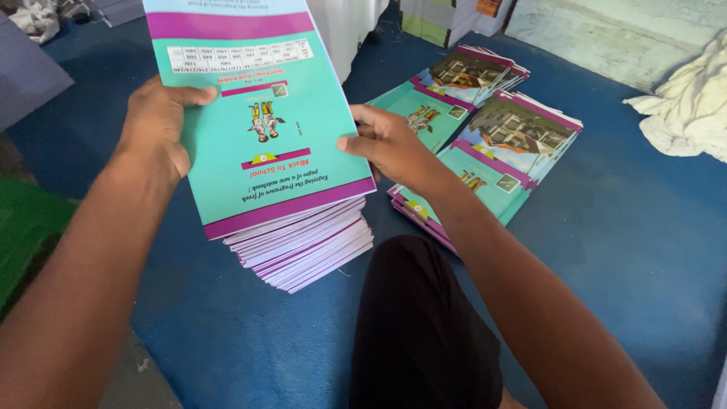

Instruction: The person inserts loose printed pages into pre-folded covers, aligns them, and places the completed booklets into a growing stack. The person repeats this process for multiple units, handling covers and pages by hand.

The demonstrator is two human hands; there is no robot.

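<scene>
Currently, both hands hold a thick stack of notebook covers [265, 144], teal with purple bands, above a blue floor covering [628, 242]. The left hand [155, 125] grips the stack's left edge, thumb laid across the top sheet and fingers curled underneath. The right hand [386, 144] clamps the right edge, thumb on top, fingers closed beneath. The lower sheets fan out unevenly at the stack's near end. A second, fanned pile of covers [485, 144] lies on the floor just right of the right hand. A crumpled white cloth [685, 98] lies well apart at the far right. The person's dark-clad knee [424, 326] sits between the forearms.
</scene>
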